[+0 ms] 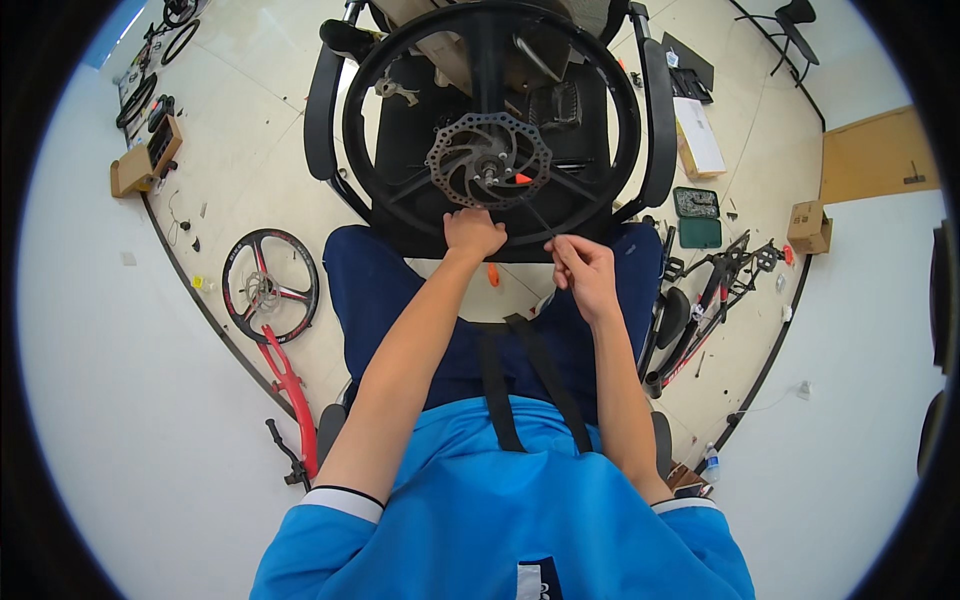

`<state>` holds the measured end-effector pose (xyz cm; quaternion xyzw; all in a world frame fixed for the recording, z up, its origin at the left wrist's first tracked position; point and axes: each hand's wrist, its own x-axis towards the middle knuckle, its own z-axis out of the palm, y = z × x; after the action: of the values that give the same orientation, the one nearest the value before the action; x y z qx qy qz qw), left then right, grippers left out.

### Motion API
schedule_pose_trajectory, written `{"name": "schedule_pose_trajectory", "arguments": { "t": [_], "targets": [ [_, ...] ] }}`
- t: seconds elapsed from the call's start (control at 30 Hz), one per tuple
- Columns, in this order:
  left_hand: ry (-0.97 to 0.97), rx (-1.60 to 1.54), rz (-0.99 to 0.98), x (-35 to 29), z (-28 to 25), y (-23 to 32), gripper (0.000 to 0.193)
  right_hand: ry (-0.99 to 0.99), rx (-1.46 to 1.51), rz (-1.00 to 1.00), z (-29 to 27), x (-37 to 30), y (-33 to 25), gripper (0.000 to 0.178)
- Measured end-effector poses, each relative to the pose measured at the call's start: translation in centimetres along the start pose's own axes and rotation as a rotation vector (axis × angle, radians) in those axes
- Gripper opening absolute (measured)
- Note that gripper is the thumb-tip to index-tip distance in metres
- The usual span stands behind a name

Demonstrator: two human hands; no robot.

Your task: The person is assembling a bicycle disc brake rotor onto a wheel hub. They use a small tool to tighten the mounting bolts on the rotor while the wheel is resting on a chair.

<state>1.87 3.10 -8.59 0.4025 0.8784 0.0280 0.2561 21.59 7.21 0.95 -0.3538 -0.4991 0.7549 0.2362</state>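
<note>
A black three-spoke bicycle wheel (622, 95) lies on the black seat of an office chair in front of me. At its hub sits a grey brake rotor (445, 160) with a slotted, wavy rim. My left hand (474, 233) is closed at the rotor's near edge, above the wheel's near rim. Its fingertips are hidden, so what they grip cannot be made out. My right hand (583, 270) pinches a thin dark hex key (538, 216), which slants up and left toward the hub. A screwdriver's orange handle (493, 275) shows below the wheel's near rim.
Armrests (657, 130) flank the wheel. A second wheel (270, 286) with a red fork (290, 385) stands on the left; a bike frame (712, 305) lies on the right. Beyond it are a green tool case (698, 233) and a cardboard box (810, 228). Another box (147, 160) is far left.
</note>
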Motion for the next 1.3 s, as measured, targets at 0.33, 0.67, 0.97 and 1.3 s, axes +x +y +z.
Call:
{"name": "schedule_pose_trajectory", "arguments": {
  "t": [0.33,0.67,0.97,1.3],
  "targets": [
    [-0.173,-0.124,-0.255,0.6,-1.9,2.7,0.055,0.103,0.164,0.066,-3.1,-1.8,1.2,0.024],
    [0.006,-0.329,-0.154,0.4,-0.2,0.9,0.039,0.140,0.188,0.096,-3.3,-2.1,1.1,0.025],
    [0.478,-1.489,-0.139,-11.7,0.9,-0.1,0.013,0.041,0.078,0.111,-1.3,-3.1,1.9,0.022],
    [-0.158,-1.999,0.050,-8.3,-10.2,-1.5,0.017,-0.079,-0.212,-0.083,2.5,-0.1,-2.7,0.020]
  ]
}}
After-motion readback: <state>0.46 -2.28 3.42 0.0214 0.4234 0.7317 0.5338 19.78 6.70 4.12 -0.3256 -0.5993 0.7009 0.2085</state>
